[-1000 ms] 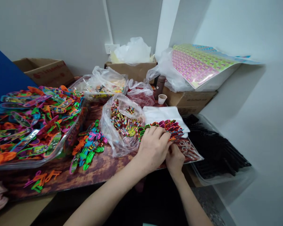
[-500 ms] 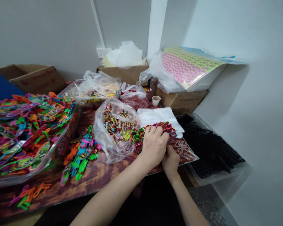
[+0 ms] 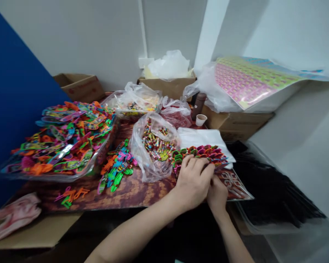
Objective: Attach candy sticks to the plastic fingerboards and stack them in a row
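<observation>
My left hand [image 3: 194,179] reaches over the front of a row of small colourful plastic pieces [image 3: 205,151], its fingers bent and closed. Right beside it, my right hand [image 3: 218,195] is closed too, the two touching. Whatever lies between the fingers is hidden behind the hands. White flat plastic bags [image 3: 201,136] lie just behind the colourful row. A clear bag [image 3: 231,180] with pale clear pieces is to the right of my hands. On the left stands an open plastic bag [image 3: 138,146] full of small colourful wrapped pieces [image 3: 157,144].
A clear tub [image 3: 74,178] heaped with bright plastic toy skateboards stands left, a smaller skateboard pile [image 3: 119,166] beside it. A paper cup [image 3: 201,119] and brown bottle [image 3: 199,106] stand at the back. A bin of black items [image 3: 274,186] sits right; a pink cloth [image 3: 20,213] lies front left.
The view has swung left, so everything sits further right and the pink cloth and more blue panel show. Both hands stay together at the colourful row, with the left fingers slightly shifted.
</observation>
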`<state>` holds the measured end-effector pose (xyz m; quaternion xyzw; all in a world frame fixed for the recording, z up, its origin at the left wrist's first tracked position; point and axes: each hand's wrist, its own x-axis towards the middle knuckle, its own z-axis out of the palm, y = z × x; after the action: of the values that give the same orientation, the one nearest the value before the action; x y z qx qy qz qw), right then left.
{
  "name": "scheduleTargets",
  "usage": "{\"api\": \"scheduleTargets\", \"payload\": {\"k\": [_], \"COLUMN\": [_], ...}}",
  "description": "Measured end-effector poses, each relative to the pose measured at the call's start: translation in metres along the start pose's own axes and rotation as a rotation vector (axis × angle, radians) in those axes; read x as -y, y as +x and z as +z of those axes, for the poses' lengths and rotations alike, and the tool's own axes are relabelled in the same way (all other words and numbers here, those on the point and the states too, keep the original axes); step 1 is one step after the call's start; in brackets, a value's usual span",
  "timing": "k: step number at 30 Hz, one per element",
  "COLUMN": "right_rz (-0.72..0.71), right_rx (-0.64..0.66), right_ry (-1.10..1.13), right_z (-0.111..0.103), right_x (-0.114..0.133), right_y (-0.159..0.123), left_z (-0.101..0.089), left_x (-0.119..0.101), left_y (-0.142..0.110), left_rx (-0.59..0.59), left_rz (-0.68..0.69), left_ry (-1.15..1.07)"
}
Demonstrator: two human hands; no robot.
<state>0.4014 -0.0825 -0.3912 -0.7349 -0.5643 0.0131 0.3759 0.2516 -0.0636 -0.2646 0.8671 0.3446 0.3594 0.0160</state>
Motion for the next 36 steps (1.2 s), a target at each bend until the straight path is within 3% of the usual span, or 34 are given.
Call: {"api": "scheduleTargets", "payload": {"k": [3,5,6,8,10,13,17,21,29,36], "right_rz": [-0.032,-0.047,-0.089,-0.241,-0.397,-0.492,-0.557,-0.550,-0.542,-0.500], "right_rx": [-0.111,-0.194,-0.177,-0.021,0.250,0.379,0.307,0.277,0.301,0.260], "right_ry": [0.064,0.128,0.176,0.293,0.371,0.313,0.012,-0.078,-0.169,-0.155], "right_z": [-0.009,-0.015,-0.016,-0.012,0.004,0.043,0.101,0.129,0.119,0.115], "right_x": [0.007,0.023,0.035,0.064,0.096,0.137,0.168,0.173,0.153,0.155], "right_y": [-0.008,-0.019,-0.026,-0.040,-0.049,-0.042,-0.001,0.030,0.017,0.017], "left_z": [-0.021,-0.034,-0.040,-0.052,-0.063,-0.076,-0.082,-0.078,-0.078,-0.069], "left_x": [0.019,0.043,0.057,0.085,0.109,0.133,0.153,0.166,0.167,0.185], "left_y": [-0.043,-0.075,-0.091,-0.118,-0.140,-0.158,-0.164,-0.165,-0.173,-0.134], "left_rx": [-0.124,-0.183,-0.173,-0.188,-0.212,-0.241,-0.118,-0.011,-0.061,-0.030], "left_rz": [-0.098,-0.251,-0.344,-0.514,-0.641,-0.742,-0.803,-0.817,-0.797,-0.688], "left_ry": [-0.057,-0.019,0.012,0.083,0.159,0.305,0.490,0.554,0.422,0.490]}}
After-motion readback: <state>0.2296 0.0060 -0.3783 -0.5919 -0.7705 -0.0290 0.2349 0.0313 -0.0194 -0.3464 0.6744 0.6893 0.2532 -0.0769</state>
